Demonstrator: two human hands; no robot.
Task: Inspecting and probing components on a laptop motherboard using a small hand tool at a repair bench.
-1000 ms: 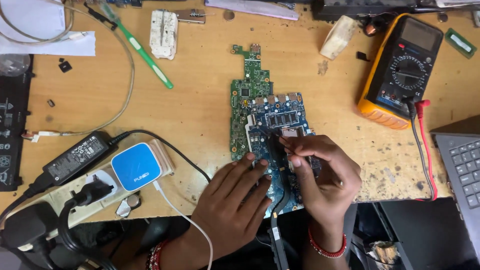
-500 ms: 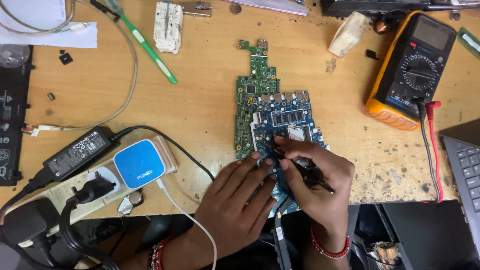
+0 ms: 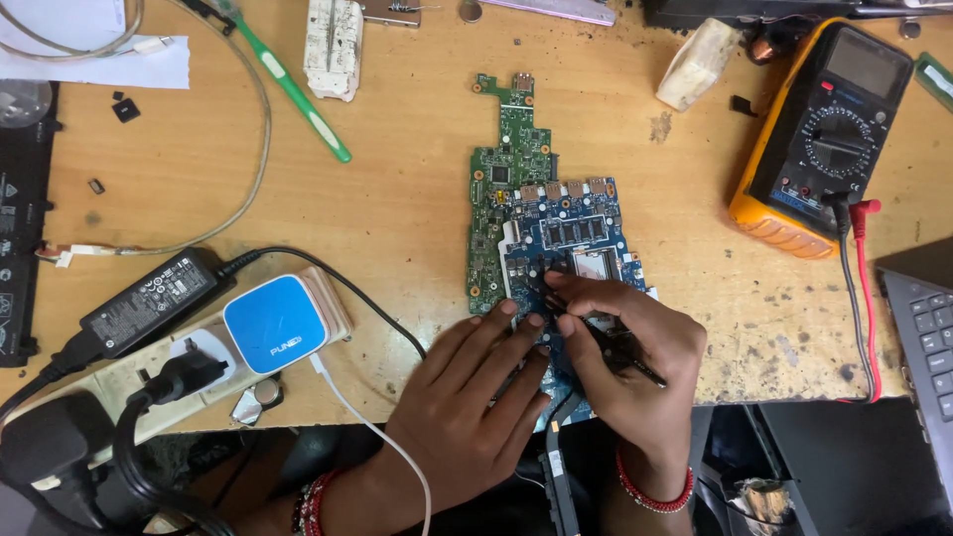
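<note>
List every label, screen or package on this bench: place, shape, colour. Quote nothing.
Multimeter: upper right, yellow-cased, blank grey rectangular screen.
Power adapter: left, black brick, white-printed label.
Blue charger: left of left hand, rounded, white logo.
Black panel: left edge, warning symbols.
No packages.

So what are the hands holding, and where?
The right hand pinches a thin black tool near its middle, tip on the circuit board. The left hand holds nothing; its fingers rest flat on the board.
</note>
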